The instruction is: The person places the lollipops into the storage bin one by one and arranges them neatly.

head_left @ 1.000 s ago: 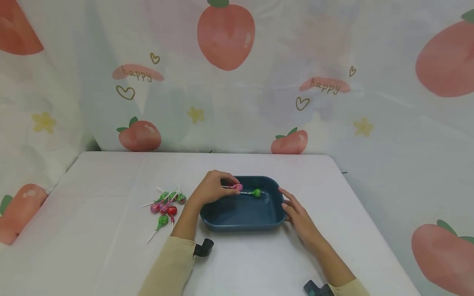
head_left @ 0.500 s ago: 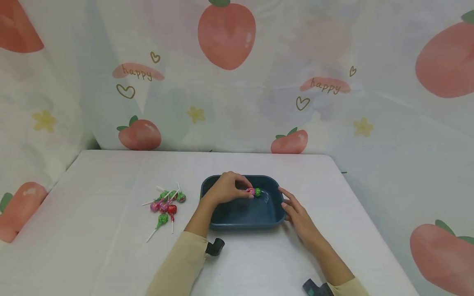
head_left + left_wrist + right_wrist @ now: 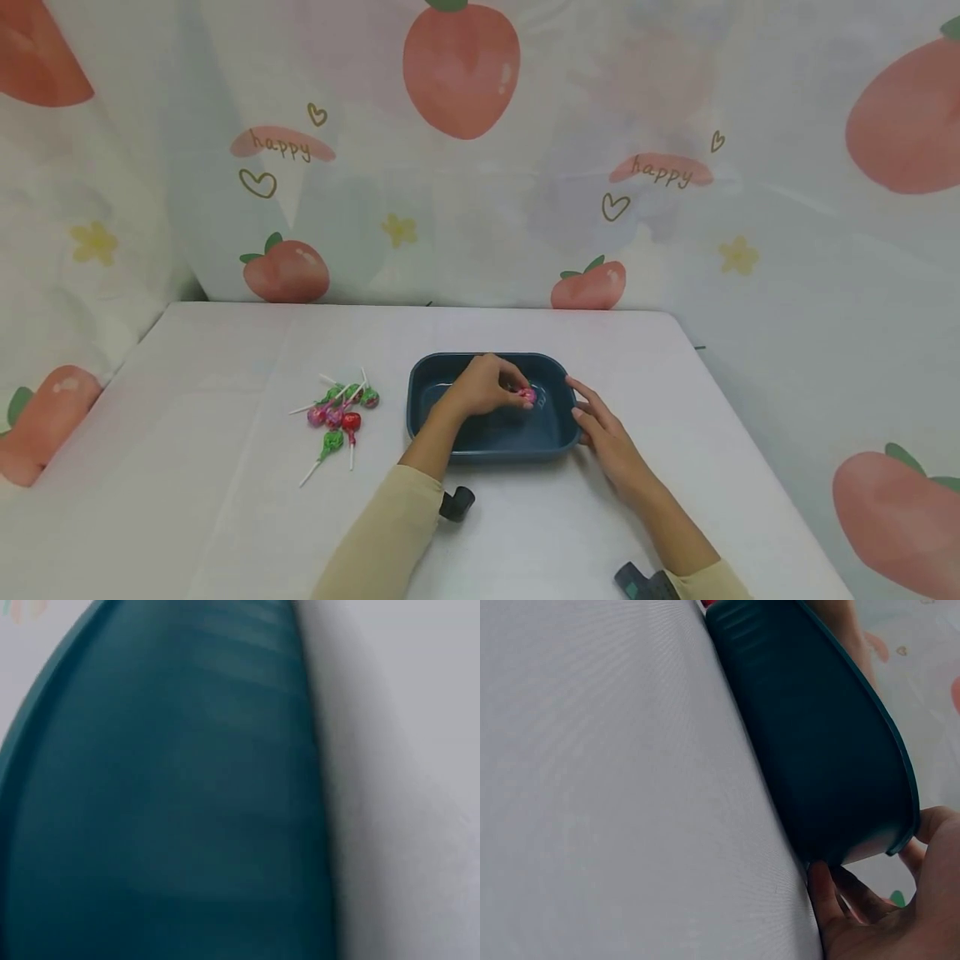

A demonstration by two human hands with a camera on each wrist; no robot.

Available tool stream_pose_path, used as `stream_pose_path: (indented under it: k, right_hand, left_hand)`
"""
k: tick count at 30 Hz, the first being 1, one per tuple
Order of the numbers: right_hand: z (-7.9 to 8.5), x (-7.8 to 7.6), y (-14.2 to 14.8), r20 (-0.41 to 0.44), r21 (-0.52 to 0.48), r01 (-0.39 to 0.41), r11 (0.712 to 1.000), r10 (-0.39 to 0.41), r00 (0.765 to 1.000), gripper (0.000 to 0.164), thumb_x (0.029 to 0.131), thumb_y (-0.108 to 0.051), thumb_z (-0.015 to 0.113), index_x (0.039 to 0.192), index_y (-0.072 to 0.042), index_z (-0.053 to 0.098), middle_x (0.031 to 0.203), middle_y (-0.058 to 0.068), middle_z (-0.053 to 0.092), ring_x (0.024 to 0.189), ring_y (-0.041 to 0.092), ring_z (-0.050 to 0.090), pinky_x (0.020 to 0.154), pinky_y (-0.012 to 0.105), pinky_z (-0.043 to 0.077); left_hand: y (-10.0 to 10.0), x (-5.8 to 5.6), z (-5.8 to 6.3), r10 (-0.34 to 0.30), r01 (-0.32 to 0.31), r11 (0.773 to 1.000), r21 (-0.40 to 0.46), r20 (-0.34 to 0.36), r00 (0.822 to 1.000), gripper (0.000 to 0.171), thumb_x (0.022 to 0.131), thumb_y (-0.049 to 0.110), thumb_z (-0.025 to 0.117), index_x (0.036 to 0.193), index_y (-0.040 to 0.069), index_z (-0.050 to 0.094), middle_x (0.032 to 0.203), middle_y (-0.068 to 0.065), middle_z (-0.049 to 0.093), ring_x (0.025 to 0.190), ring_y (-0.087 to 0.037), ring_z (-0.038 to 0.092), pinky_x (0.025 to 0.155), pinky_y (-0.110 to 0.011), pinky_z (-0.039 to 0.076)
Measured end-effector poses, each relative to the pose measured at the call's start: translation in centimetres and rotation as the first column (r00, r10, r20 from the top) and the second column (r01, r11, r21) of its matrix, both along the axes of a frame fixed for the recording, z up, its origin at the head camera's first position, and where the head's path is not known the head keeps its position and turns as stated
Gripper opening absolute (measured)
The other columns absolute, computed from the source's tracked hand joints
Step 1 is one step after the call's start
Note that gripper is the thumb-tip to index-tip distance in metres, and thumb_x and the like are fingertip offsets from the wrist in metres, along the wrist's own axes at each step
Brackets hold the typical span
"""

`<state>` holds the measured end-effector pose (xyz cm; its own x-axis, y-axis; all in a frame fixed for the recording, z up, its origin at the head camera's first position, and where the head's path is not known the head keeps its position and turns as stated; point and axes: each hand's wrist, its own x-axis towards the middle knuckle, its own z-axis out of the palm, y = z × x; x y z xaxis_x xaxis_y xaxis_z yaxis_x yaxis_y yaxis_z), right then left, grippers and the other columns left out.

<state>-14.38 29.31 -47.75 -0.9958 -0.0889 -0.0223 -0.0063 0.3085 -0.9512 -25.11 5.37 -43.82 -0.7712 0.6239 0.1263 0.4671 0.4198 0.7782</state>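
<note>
A pink-wrapped lollipop (image 3: 528, 396) is pinched between the thumb and fingers of my left hand (image 3: 486, 385), low inside a dark blue rectangular dish (image 3: 510, 457). Its stick is hidden by the hand. At the dish's right end, my right hand (image 3: 609, 437) rests its spread fingertips against the wall and rim. The right wrist view shows those fingers (image 3: 821, 889) touching the end near the base, with others up at the rim. The blurred dish interior (image 3: 172, 795) fills most of the left wrist view.
Left of the dish, several lollipops (image 3: 333, 415) in green, pink and red wrappers lie in a loose pile, sticks pointing various ways. A white cloth (image 3: 225, 500) covers the table. Behind it hangs a peach-printed curtain (image 3: 480, 183).
My left hand has moved right and deeper into the dish with the pink lollipop. The green lollipop seen in the dish earlier is now hidden. My right hand has stayed in place.
</note>
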Motion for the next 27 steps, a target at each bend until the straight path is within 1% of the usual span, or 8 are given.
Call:
stream_pose_path:
  k: [7, 12, 18, 24, 27]
  right_hand:
    - [0.1, -0.3, -0.1, 0.0, -0.015, -0.011, 1.0, 0.011, 1.0, 0.048, 0.113, -0.035, 0.043, 0.161, -0.035, 0.036, 0.159, 0.019, 0.039, 0.14, 0.038, 0.043, 0.095, 0.021, 0.048]
    - [0.1, -0.2, 0.1, 0.016, 0.007, 0.01, 1.0, -0.01, 1.0, 0.048, 0.113, -0.035, 0.043, 0.16, -0.037, 0.036, 0.158, 0.018, 0.039, 0.139, 0.038, 0.044, 0.095, 0.021, 0.048]
    - [-0.1, 0.0, 0.2, 0.005, 0.013, 0.015, 1.0, -0.015, 1.0, 0.048, 0.113, -0.034, 0.043, 0.16, -0.036, 0.036, 0.159, 0.019, 0.039, 0.138, 0.038, 0.045, 0.094, 0.021, 0.048]
    - [0.1, -0.1, 0.0, 0.013, 0.004, 0.012, 1.0, -0.012, 1.0, 0.048, 0.113, -0.033, 0.043, 0.161, -0.035, 0.036, 0.161, 0.021, 0.036, 0.141, 0.039, 0.044, 0.094, 0.022, 0.049]
    - [0.3, -0.1, -0.2, 0.013, 0.0, 0.014, 1.0, -0.014, 1.0, 0.048, 0.113, -0.032, 0.043, 0.161, -0.033, 0.037, 0.161, 0.021, 0.035, 0.14, 0.039, 0.044, 0.094, 0.023, 0.049]
  left_hand:
    - [0.3, 0.1, -0.1, 0.017, -0.017, 1.0, -0.017, -0.001, 1.0, 0.022, 0.082, 0.018, 0.09, 0.1, 0.009, 0.082, 0.086, 0.006, 0.072, 0.079, -0.01, 0.061, 0.07, -0.024, 0.05]
    - [0.6, 0.0, -0.4, 0.026, -0.026, 1.0, -0.015, -0.007, 1.0, 0.02, 0.083, 0.016, 0.09, 0.099, 0.008, 0.082, 0.085, 0.006, 0.072, 0.079, -0.009, 0.062, 0.07, -0.024, 0.05]
    - [0.8, 0.1, -0.7, 0.037, -0.038, 0.997, -0.063, -0.015, 0.999, 0.018, 0.083, 0.019, 0.091, 0.096, 0.011, 0.082, 0.084, 0.007, 0.072, 0.079, -0.008, 0.062, 0.07, -0.024, 0.051]
    - [0.9, 0.0, -1.1, 0.072, -0.072, 0.991, -0.11, -0.006, 0.997, 0.016, 0.082, 0.019, 0.091, 0.094, 0.012, 0.082, 0.083, 0.007, 0.072, 0.079, -0.008, 0.064, 0.073, -0.027, 0.052]
    - [0.8, -0.1, -1.1, 0.087, -0.086, 0.988, -0.125, -0.004, 0.996, 0.017, 0.082, 0.02, 0.091, 0.094, 0.013, 0.082, 0.082, 0.007, 0.072, 0.078, -0.007, 0.064, 0.072, -0.027, 0.053]
